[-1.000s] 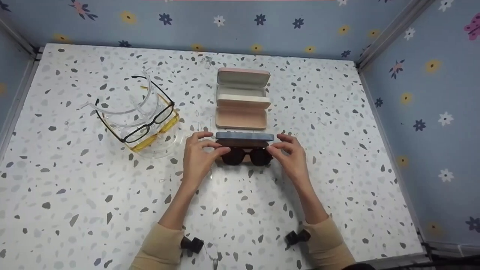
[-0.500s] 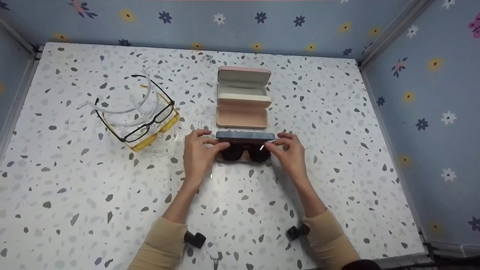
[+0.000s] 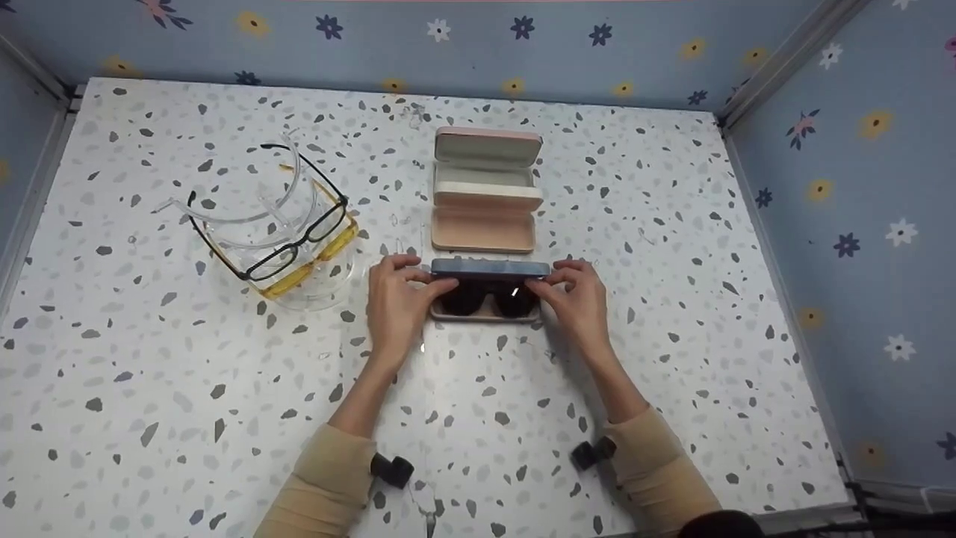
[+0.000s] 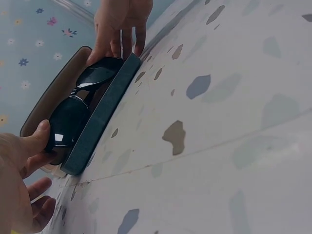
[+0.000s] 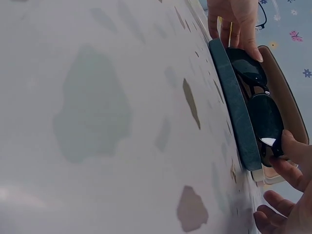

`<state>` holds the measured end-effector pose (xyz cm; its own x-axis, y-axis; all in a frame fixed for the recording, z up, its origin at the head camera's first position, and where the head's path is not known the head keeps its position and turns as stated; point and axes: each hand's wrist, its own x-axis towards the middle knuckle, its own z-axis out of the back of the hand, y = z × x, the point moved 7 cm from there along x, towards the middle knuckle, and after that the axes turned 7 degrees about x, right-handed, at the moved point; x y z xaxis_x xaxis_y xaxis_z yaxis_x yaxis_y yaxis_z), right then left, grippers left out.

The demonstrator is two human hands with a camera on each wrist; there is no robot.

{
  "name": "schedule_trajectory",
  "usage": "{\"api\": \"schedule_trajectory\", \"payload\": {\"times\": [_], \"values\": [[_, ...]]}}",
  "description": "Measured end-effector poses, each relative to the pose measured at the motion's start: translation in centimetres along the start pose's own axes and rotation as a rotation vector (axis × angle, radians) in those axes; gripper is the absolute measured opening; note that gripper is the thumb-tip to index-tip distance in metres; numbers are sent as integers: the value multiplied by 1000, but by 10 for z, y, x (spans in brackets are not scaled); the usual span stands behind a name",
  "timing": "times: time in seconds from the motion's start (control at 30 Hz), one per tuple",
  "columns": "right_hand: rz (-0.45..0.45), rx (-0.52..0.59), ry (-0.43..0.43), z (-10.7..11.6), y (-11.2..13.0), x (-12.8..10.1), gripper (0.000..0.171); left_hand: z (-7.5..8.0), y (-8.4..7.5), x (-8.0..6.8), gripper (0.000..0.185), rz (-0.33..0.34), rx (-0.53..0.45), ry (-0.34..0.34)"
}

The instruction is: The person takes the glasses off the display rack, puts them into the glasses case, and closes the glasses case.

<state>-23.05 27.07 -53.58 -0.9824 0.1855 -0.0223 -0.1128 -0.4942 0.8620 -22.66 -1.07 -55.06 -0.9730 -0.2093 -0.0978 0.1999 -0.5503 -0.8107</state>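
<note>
White tabletop [image 3: 523,463], speckled all over with grey and dark terrazzo chips, reaching from near edge to far edge of the booth. Closed in on three sides by pale blue walls [image 3: 463,52] printed with small white, navy, yellow and pink flowers. Metal rails [image 3: 769,67] along the far right and far left corners where the walls join. Even, soft light, only faint shadows on the surface.
</note>
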Motion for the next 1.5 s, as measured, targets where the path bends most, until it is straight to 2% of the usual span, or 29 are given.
{"api": "schedule_trajectory", "payload": {"times": [0.6,0.87,1.03,1.23,1.5], "values": [[-8,-54,-32,-2,-4,4,26,-6,1,3,41,0,74,-21],[8,-71,-55,-2,-3,5,27,-6,-1,5,38,-54,110,-47],[12,-93,-56,-2,-5,7,28,-6,-1,6,39,-65,114,-56],[12,-119,-46,-2,-3,7,26,-4,0,5,35,-61,95,-59],[43,-127,-28,-3,1,6,22,-2,3,6,32,-2,24,-42]]}}
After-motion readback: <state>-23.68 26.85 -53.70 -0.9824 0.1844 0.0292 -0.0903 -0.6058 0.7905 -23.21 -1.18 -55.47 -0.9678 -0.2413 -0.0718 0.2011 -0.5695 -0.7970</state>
